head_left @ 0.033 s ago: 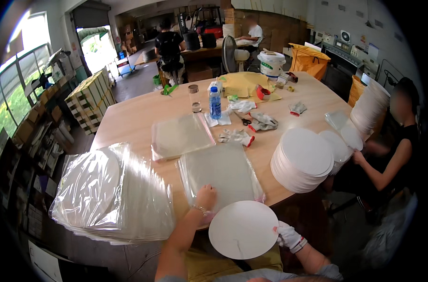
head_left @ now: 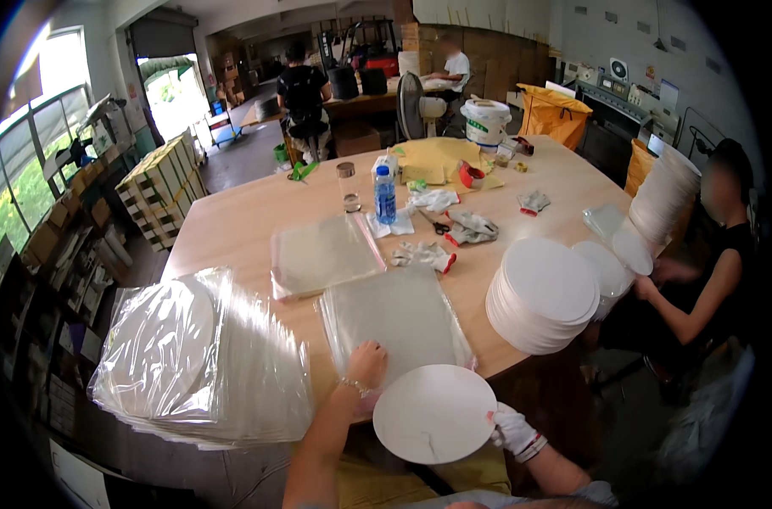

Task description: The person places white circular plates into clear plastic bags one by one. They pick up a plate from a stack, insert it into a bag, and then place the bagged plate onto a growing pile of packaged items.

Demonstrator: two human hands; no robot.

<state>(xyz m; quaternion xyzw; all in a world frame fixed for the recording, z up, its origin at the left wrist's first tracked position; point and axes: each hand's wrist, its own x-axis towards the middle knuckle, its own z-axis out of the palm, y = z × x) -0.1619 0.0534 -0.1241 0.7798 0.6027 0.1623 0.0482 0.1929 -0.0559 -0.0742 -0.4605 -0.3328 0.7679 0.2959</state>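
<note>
My left hand [head_left: 366,360], bare with a bracelet at the wrist, rests flat on the near edge of a stack of clear plastic bags [head_left: 399,318] lying on the wooden table [head_left: 233,225]. My right hand [head_left: 511,428], in a white glove, grips the right rim of a white round disc [head_left: 434,413]. The disc is held level just off the table's front edge, beside the bags.
A tall stack of white discs [head_left: 545,293] stands at the right. A pile of bagged discs [head_left: 199,356] lies at the left, a second bag stack [head_left: 322,253] behind. A water bottle [head_left: 385,193], gloves [head_left: 424,253] and scissors [head_left: 441,226] lie mid-table. A seated person [head_left: 717,271] handles discs at the right.
</note>
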